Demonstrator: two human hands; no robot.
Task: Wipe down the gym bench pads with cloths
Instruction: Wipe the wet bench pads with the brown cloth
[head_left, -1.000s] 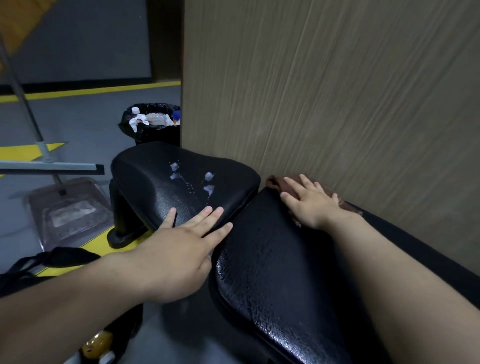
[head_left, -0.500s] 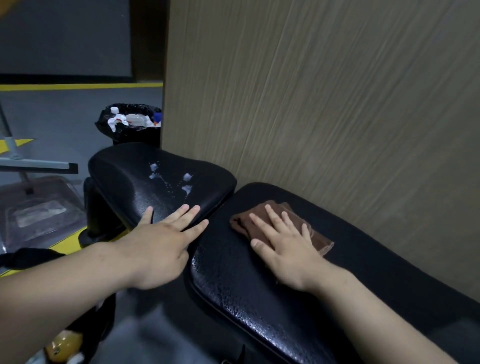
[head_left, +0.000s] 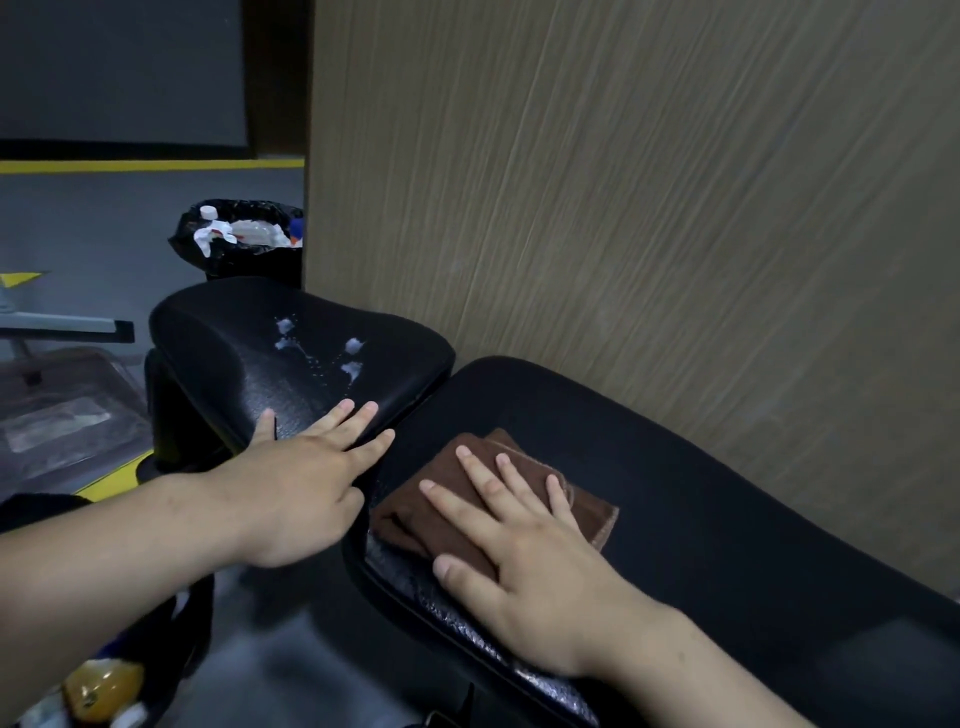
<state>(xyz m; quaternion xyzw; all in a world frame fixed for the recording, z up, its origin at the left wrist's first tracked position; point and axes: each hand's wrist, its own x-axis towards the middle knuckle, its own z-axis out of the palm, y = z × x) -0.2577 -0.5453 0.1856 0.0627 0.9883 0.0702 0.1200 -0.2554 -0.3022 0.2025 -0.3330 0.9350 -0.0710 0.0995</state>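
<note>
Fingers (head_left: 480, 480) of the right hand (head_left: 524, 566) lie straight and spread, pressing a folded brown cloth (head_left: 415, 519) flat beneath them on the long black textured bench pad (head_left: 701, 509). Just left of them, the left hand (head_left: 301, 493) rests with straight, nearly joined fingers (head_left: 353, 418) on the smaller black seat pad (head_left: 223, 353). Beyond those fingertips sit white foam splotches (head_left: 353, 345); farther off stands a black-bagged bin (head_left: 260, 265).

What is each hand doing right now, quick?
Left hand: open, flat on the small pad, holding nothing.
Right hand: open, fingers straight, pressing the brown cloth on the long pad.
</note>
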